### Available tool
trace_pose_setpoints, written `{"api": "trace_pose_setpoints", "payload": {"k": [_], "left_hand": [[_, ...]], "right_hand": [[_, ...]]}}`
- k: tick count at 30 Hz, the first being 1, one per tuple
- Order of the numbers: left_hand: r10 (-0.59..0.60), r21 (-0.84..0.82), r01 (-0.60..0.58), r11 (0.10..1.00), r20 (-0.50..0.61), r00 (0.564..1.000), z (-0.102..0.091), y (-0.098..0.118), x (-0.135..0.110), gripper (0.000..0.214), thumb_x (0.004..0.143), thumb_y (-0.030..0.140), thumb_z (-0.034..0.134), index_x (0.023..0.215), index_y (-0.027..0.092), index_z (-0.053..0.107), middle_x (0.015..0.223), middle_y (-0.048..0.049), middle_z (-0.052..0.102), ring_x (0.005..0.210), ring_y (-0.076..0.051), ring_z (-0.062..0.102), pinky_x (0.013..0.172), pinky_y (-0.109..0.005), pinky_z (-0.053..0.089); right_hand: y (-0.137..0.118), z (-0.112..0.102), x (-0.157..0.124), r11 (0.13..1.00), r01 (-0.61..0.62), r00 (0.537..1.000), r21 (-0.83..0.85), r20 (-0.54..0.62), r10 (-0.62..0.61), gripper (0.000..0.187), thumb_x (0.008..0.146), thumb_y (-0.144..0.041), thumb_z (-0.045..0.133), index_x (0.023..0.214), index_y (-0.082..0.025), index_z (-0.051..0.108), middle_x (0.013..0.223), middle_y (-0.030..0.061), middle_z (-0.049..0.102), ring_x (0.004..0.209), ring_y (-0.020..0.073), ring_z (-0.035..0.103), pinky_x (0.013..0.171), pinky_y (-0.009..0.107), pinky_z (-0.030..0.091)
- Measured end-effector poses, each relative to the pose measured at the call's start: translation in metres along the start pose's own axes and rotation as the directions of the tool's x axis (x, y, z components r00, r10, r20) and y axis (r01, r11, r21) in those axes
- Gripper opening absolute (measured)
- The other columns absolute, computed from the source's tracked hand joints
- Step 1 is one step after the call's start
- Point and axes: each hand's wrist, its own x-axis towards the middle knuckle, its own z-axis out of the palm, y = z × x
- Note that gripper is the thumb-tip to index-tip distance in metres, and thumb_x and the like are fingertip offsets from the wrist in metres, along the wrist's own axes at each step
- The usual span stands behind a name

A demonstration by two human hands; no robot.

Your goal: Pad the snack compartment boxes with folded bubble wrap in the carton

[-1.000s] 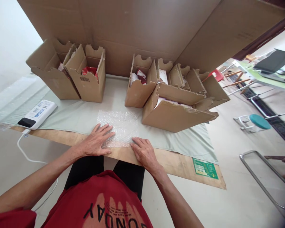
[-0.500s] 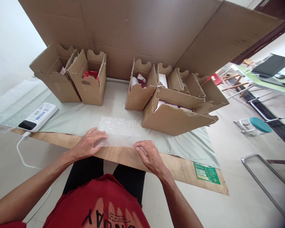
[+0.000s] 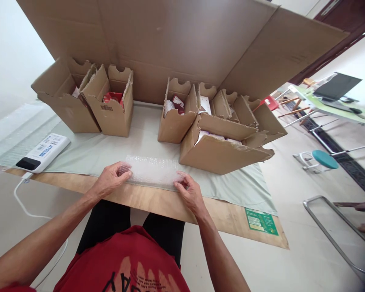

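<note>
A sheet of clear bubble wrap (image 3: 153, 169) lies on the pale green cloth (image 3: 109, 152) near the table's front edge, its near edge lifted and folded toward the boxes. My left hand (image 3: 109, 180) pinches the sheet's left end. My right hand (image 3: 189, 190) pinches its right end. Both hands have the fingers closed on the wrap.
Open cardboard boxes with packets inside stand behind: two at the left (image 3: 88, 101), several at the right (image 3: 219, 134). A big cardboard sheet (image 3: 176, 40) leans at the back. A white power bank (image 3: 42, 152) with a cable lies left. A green label (image 3: 260, 221) is stuck on the wooden board. A teal stool (image 3: 324, 159) stands right.
My hands lay flat on the bubble wrap a second ago. They have since closed on its near edge and rolled it away from me, so the sheet looks narrower.
</note>
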Motion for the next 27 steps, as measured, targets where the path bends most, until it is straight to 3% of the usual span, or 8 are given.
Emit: {"api": "trace_pose_setpoints", "payload": {"k": [6, 8, 12, 16, 20, 22, 27], "left_hand": [[0.004, 0.087, 0.001, 0.996, -0.055, 0.998, 0.002, 0.002, 0.001, 0.034, 0.077, 0.047, 0.057, 0.093, 0.019, 0.070, 0.086, -0.0044, 0.075, 0.081, -0.022, 0.069, 0.074, -0.032, 0.054], [0.009, 0.140, 0.001, 0.990, -0.072, 0.997, 0.004, 0.000, 0.002, 0.035, 0.079, 0.047, 0.054, 0.094, 0.020, 0.069, 0.083, -0.0035, 0.074, 0.079, -0.021, 0.069, 0.072, -0.031, 0.053], [0.000, 0.400, 0.031, 0.916, -0.076, 0.997, 0.010, -0.002, 0.008, 0.037, 0.085, 0.041, 0.051, 0.111, 0.020, 0.067, 0.079, -0.0016, 0.070, 0.075, -0.021, 0.068, 0.071, -0.030, 0.051], [0.002, 0.523, 0.046, 0.851, -0.090, 0.996, 0.013, 0.001, 0.009, 0.043, 0.085, 0.031, 0.054, 0.125, 0.018, 0.063, 0.098, -0.0074, 0.072, 0.093, -0.026, 0.070, 0.080, -0.034, 0.051], [-0.027, 0.690, 0.086, 0.718, -0.097, 0.995, 0.010, 0.006, 0.007, 0.052, 0.090, 0.036, 0.055, 0.139, 0.016, 0.052, 0.118, -0.0131, 0.068, 0.103, -0.030, 0.067, 0.081, -0.037, 0.051], [-0.067, 0.705, 0.113, 0.700, -0.093, 0.993, 0.008, 0.008, 0.008, 0.049, 0.091, 0.037, 0.055, 0.136, 0.018, 0.053, 0.114, -0.0119, 0.070, 0.101, -0.029, 0.068, 0.079, -0.036, 0.050], [-0.105, 0.613, 0.114, 0.781, -0.051, 0.993, 0.008, 0.009, 0.015, 0.023, 0.086, 0.030, 0.057, 0.107, 0.022, 0.064, 0.081, -0.0030, 0.071, 0.081, -0.024, 0.067, 0.066, -0.030, 0.042]], "right_hand": [[0.006, 0.015, 0.010, 0.998, -0.022, 0.991, 0.051, -0.134, 0.029, 0.042, 0.087, -0.039, 0.062, 0.123, -0.017, 0.064, 0.086, 0.0031, 0.071, 0.073, 0.0185, 0.065, 0.075, 0.032, 0.053], [0.006, 0.017, 0.012, 1.000, -0.022, 0.986, -0.002, -0.167, 0.022, 0.042, 0.086, -0.038, 0.062, 0.124, -0.017, 0.064, 0.087, 0.0035, 0.072, 0.074, 0.0189, 0.066, 0.077, 0.033, 0.054], [0.008, 0.022, 0.016, 0.975, -0.034, 0.970, -0.218, -0.243, -0.020, 0.043, 0.086, -0.035, 0.060, 0.125, -0.018, 0.065, 0.086, 0.0038, 0.072, 0.078, 0.0210, 0.067, 0.082, 0.036, 0.053], [0.009, 0.020, 0.015, 0.915, -0.022, 0.965, -0.403, -0.249, -0.087, 0.043, 0.090, -0.038, 0.055, 0.126, -0.016, 0.065, 0.089, 0.0058, 0.072, 0.082, 0.0226, 0.066, 0.083, 0.037, 0.052], [0.006, 0.014, 0.021, 0.862, -0.038, 0.974, -0.505, -0.211, -0.081, 0.038, 0.092, -0.040, 0.056, 0.120, -0.016, 0.067, 0.097, 0.0098, 0.073, 0.091, 0.0257, 0.064, 0.087, 0.038, 0.049], [0.004, 0.015, 0.028, 0.850, -0.049, 0.979, -0.524, -0.196, -0.064, 0.030, 0.090, -0.038, 0.060, 0.109, -0.018, 0.069, 0.096, 0.0111, 0.072, 0.093, 0.0276, 0.064, 0.087, 0.039, 0.047], [-0.003, 0.026, 0.045, 0.879, -0.022, 0.984, -0.476, -0.166, -0.065, 0.010, 0.081, -0.031, 0.065, 0.077, -0.022, 0.062, 0.081, 0.0073, 0.067, 0.081, 0.0256, 0.060, 0.078, 0.036, 0.045]]}}
